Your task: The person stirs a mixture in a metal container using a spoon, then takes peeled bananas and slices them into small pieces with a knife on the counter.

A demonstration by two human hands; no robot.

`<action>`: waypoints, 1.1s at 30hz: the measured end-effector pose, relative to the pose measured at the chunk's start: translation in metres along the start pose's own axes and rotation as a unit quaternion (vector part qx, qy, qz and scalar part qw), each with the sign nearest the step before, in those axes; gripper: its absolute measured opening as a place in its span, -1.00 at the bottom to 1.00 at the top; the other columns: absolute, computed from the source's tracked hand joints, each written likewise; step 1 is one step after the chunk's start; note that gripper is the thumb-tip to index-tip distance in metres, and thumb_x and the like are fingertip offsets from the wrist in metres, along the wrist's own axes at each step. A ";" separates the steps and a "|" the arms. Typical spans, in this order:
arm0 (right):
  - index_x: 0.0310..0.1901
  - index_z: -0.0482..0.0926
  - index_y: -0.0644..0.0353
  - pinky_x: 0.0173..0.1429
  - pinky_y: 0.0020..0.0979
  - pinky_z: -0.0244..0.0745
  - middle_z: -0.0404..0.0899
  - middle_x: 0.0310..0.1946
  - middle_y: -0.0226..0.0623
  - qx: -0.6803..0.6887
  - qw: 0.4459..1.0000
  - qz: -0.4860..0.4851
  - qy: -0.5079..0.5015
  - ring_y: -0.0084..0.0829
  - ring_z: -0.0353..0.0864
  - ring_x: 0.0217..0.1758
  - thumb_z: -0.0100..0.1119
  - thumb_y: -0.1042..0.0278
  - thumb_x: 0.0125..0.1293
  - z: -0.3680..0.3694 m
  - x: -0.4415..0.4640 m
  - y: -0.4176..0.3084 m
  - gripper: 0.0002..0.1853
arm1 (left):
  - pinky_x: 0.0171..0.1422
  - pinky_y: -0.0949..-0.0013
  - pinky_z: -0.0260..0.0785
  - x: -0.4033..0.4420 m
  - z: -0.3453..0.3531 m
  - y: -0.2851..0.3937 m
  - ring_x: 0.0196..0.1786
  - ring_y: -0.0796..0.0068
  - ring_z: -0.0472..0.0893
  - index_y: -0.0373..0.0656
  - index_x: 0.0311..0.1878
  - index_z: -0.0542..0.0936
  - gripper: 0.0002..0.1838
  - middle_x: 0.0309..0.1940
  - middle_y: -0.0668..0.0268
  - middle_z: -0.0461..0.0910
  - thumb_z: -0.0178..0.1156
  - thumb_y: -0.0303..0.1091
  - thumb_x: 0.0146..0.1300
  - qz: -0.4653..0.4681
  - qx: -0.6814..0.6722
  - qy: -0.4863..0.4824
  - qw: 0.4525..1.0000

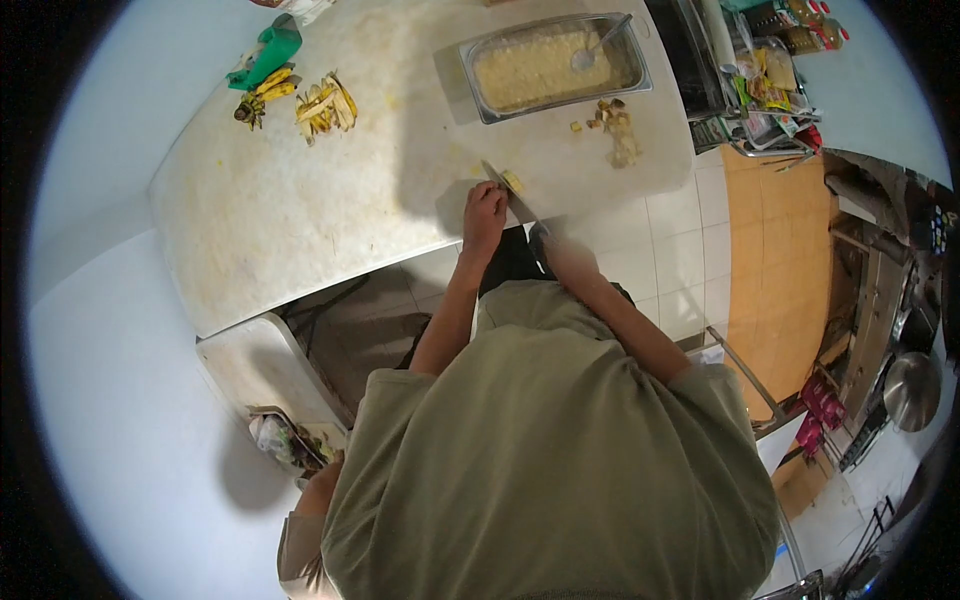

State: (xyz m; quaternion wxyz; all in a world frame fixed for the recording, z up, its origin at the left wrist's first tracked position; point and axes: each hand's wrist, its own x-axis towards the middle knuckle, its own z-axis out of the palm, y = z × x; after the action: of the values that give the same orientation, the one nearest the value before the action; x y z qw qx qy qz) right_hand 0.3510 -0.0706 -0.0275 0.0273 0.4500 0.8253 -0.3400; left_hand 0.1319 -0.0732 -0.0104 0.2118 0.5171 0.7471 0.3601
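Note:
A knife [524, 211] lies slantwise over the near edge of the white table, its tip pointing away from me. My right hand [572, 262], blurred, is closed round its handle. Close against the blade's left side is my left hand [487, 204], fingers curled; what they hold, if anything, is hidden. A small pale-yellow cut piece, perhaps banana [512, 181], sits just right of the blade. Farther back stands a rectangular metal pan [484, 110] holding a pale, lumpy mixture [530, 75], with a spoon [590, 56] resting in it.
Banana peels [326, 106], yellow bananas [272, 88] and a green bag [272, 50] lie at the table's far left. Brownish scraps [622, 135] sit below the pan. Packed shelves [775, 80] stand at right. Another person's arm [318, 490] shows at lower left, near a container [285, 440].

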 end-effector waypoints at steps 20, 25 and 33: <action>-0.24 0.35 0.28 -0.40 0.18 0.47 0.56 -0.56 0.26 0.043 0.982 0.129 0.135 0.36 0.59 -0.39 -0.04 0.08 0.55 -0.102 -0.011 0.055 -0.63 | 0.16 0.14 0.45 0.000 0.002 -0.002 0.03 0.08 0.57 -0.19 -0.18 0.70 -0.90 -0.07 0.14 0.61 0.29 -0.45 0.26 -0.001 0.020 -0.007 1.000; -0.25 0.34 0.27 -0.40 0.18 0.46 0.55 -0.57 0.25 0.047 0.983 0.150 0.100 0.35 0.59 -0.41 -0.01 0.10 0.54 -0.104 -0.014 0.041 -0.64 | 0.16 0.12 0.45 -0.003 0.000 0.001 0.06 0.06 0.57 -0.22 -0.18 0.69 -0.89 -0.06 0.13 0.62 0.28 -0.45 0.26 -0.014 -0.002 0.003 1.000; -0.17 0.38 0.29 -0.36 0.17 0.48 0.59 -0.53 0.22 0.027 0.999 -0.019 0.033 0.30 0.62 -0.39 -0.02 0.02 0.53 -0.074 -0.024 0.035 -0.60 | 0.22 0.13 0.45 -0.009 -0.001 -0.006 0.11 0.07 0.57 -0.24 -0.12 0.69 -0.85 0.02 0.14 0.63 0.24 -0.52 0.27 0.002 -0.010 0.003 1.000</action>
State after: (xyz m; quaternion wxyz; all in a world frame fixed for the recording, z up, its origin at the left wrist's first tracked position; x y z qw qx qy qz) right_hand 0.4111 -0.0320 0.0187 -0.0182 0.4460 0.8245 -0.3478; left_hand 0.1310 -0.0828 -0.0144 0.2138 0.5153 0.7429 0.3700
